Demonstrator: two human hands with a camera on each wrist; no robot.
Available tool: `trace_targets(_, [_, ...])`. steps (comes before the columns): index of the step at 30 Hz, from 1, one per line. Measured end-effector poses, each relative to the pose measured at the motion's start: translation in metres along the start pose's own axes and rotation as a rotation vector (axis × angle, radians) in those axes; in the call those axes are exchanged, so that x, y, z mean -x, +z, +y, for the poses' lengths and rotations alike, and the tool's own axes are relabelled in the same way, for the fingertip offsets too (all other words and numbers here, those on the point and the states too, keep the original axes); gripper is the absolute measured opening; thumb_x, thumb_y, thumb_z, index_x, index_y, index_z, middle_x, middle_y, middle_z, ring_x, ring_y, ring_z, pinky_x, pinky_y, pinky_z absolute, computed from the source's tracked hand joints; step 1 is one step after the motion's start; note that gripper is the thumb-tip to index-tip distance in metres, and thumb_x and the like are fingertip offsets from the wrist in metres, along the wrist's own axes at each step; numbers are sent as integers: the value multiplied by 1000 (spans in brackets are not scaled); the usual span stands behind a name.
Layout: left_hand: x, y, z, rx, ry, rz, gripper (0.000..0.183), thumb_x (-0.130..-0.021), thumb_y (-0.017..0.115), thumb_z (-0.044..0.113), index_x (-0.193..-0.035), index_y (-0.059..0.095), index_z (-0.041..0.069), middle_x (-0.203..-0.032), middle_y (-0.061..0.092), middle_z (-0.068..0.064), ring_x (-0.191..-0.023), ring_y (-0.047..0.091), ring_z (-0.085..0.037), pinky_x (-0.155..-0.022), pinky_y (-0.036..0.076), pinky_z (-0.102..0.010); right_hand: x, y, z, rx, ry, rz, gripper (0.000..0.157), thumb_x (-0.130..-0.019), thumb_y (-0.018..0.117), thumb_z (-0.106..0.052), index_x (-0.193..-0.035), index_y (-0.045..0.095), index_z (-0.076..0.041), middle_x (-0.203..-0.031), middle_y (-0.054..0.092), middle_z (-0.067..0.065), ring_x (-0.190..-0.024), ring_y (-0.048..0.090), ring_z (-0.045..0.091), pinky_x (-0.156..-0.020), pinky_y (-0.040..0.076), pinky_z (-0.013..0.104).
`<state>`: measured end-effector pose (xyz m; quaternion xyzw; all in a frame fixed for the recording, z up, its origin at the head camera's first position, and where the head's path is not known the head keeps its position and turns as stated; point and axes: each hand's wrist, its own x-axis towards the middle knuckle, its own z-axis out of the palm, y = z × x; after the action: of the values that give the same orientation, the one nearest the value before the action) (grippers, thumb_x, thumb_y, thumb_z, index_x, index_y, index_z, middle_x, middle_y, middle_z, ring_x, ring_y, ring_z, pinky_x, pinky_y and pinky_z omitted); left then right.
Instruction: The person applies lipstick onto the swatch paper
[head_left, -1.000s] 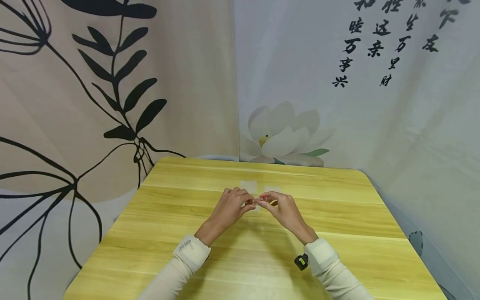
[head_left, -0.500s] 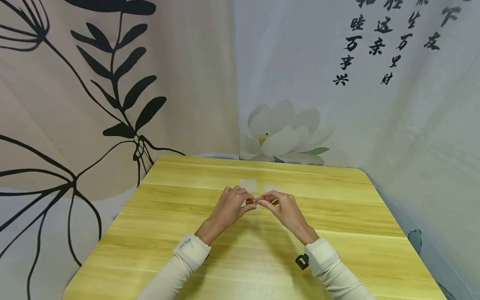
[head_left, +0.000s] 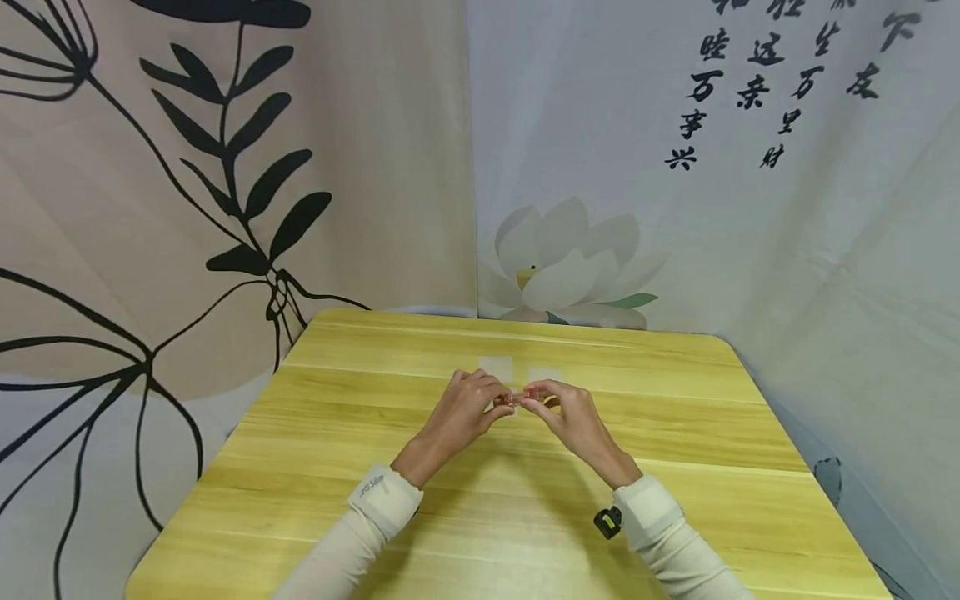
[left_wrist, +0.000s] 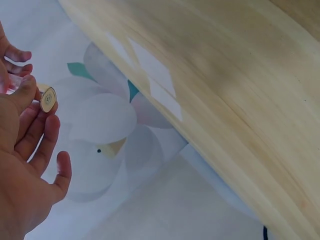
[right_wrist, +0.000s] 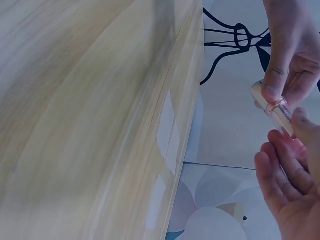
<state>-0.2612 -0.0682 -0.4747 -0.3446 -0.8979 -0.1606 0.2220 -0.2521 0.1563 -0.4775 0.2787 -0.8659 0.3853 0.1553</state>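
Both hands meet in the air over the table around a small lipstick-like tube (head_left: 514, 399). It has a gold end and a clear, pinkish body. My left hand (head_left: 467, 410) pinches the gold end; in the left wrist view, a round label shows on that gold end (left_wrist: 48, 100). My right hand (head_left: 572, 415) holds the clear part between thumb and fingers. Seen from the right wrist, the tube (right_wrist: 279, 112) lies slanted between the two thumbs. The fingers cover part of its length, so I cannot tell whether its two parts are joined or separated.
Pale square patches (head_left: 497, 368) are stuck on the wood-grain table (head_left: 375, 358), just beyond the hands. A printed cloth (head_left: 390, 167) with plants and writing hangs behind the far edge. A small dark device (head_left: 607, 522) sits at the right cuff.
My right hand has shifted a little to the right, and slightly more of the tube shows between the fingertips. The left hand has barely moved, still holding the gold end.
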Motion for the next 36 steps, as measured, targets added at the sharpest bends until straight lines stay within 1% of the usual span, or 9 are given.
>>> trace_targets(6, [0,-1,2,17,-19,-27,23,-93,76,37,-108,80,21,-99,76,9,-93,63,-11,-86,45,-37,2,0,1,32,-11,17,23,-97,74,-24,-113,76,-7,-100,77,1,-89,73,15,-78,61,38])
trace_targets(11, [2,-1,3,32,-27,-8,23,-92,77,36,-107,80,18,-98,75,8,-91,62,-12,-86,46,-37,3,2,0,44,-22,43,20,-96,75,-25,-110,77,-11,-96,78,-1,-85,73,13,-76,61,37])
trace_targets(15, [3,-1,2,43,-9,6,22,-92,77,35,-106,79,18,-98,75,8,-92,62,-11,-87,45,-37,3,2,0,37,-46,49,21,-95,77,-22,-111,77,-7,-96,77,1,-84,74,15,-76,61,35])
trace_targets(19, [2,-1,1,43,3,2,22,-93,76,36,-107,79,19,-98,75,9,-94,63,-11,-88,45,-37,4,0,0,18,-39,37,22,-96,76,-19,-112,77,-4,-96,77,3,-84,74,18,-75,61,36])
trace_targets(25, [2,-3,1,82,-14,-6,21,-91,78,36,-106,81,21,-96,75,10,-93,63,-10,-89,46,-40,3,-3,2,-4,-14,3,21,-97,75,-23,-112,77,-8,-97,77,2,-85,74,17,-77,61,42])
trace_targets(28, [2,-3,1,95,-8,-12,20,-92,77,36,-106,80,21,-97,75,10,-93,62,-10,-89,45,-40,4,-6,2,2,-15,-19,22,-97,74,-24,-114,76,-9,-100,77,2,-87,74,18,-78,61,43])
trace_targets(30, [2,-2,1,92,-5,-6,20,-91,78,36,-104,80,21,-95,75,10,-93,62,-9,-89,45,-40,4,-8,2,14,-21,-16,22,-97,75,-23,-114,76,-9,-100,77,1,-87,74,17,-78,61,41])
trace_targets(32, [2,-1,0,84,-12,9,20,-90,80,37,-101,80,21,-92,74,10,-91,62,-9,-88,45,-40,5,-9,2,21,-22,7,20,-96,76,-22,-112,77,-9,-98,77,1,-84,74,16,-76,61,39])
trace_targets(36, [5,2,-3,84,-24,45,20,-86,84,37,-98,81,21,-86,73,11,-87,62,-9,-85,45,-40,5,-12,3,21,-29,37,18,-93,79,-19,-109,77,-10,-95,78,0,-81,74,15,-74,61,38])
